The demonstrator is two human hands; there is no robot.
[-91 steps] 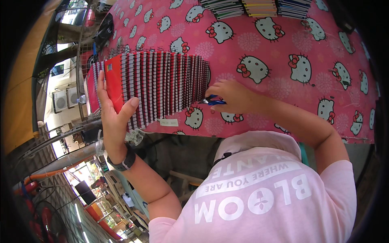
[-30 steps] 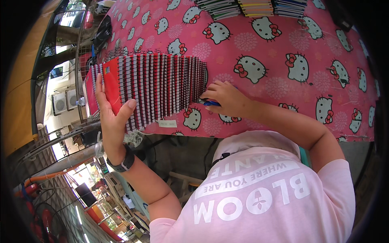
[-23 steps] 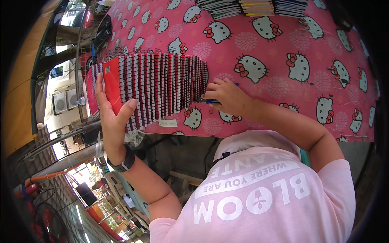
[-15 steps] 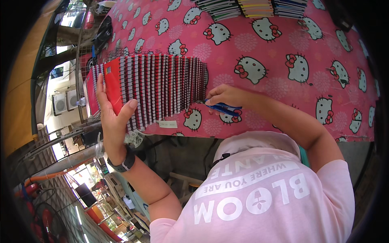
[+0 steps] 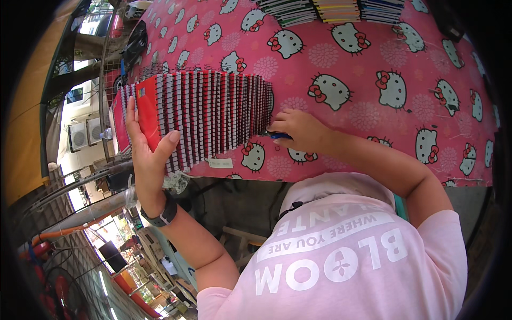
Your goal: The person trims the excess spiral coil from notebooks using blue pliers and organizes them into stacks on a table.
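A long row of spiral-bound notebooks (image 5: 205,109) with red covers stands packed on the table, black wire bindings facing up. At the row's left end my left hand (image 5: 151,146) lies flat against a red cover, fingers stretched and thumb apart over the bindings. By the right end of the row my right hand (image 5: 300,129) is closed round blue-handled pliers (image 5: 281,136). Only a bit of their blue handle shows. The tips of the pliers meet the nearest binding's lower end, but what lies between them is too small to tell.
A pink cartoon-cat cloth (image 5: 368,112) covers the table. More bound notebooks (image 5: 336,12) lie in stacks at the far edge. Loose wire coils (image 5: 176,68) show behind the row. A white label (image 5: 220,163) lies near the front edge, and a black bag (image 5: 136,42) hangs far left.
My right hand has closed further round the pliers, their spread handles drawing together and mostly vanishing under my fingers. My left hand has stayed on the row's left end.
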